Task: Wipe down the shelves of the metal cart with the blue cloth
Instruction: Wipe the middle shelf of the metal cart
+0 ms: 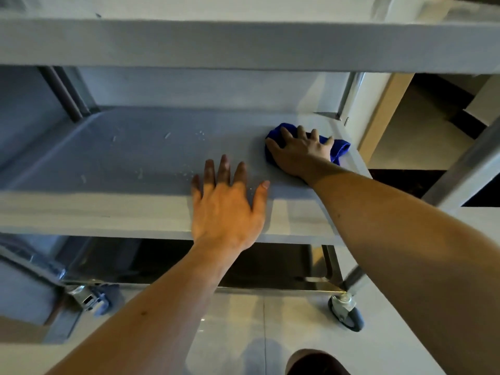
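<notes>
On middle shelf [108, 158], right hand [303, 152] pressing blue cloth [341, 148]

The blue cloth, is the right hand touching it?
Touching. The head view shows the right hand pressed flat on the blue cloth, fingers spread over it on the middle shelf.
</notes>
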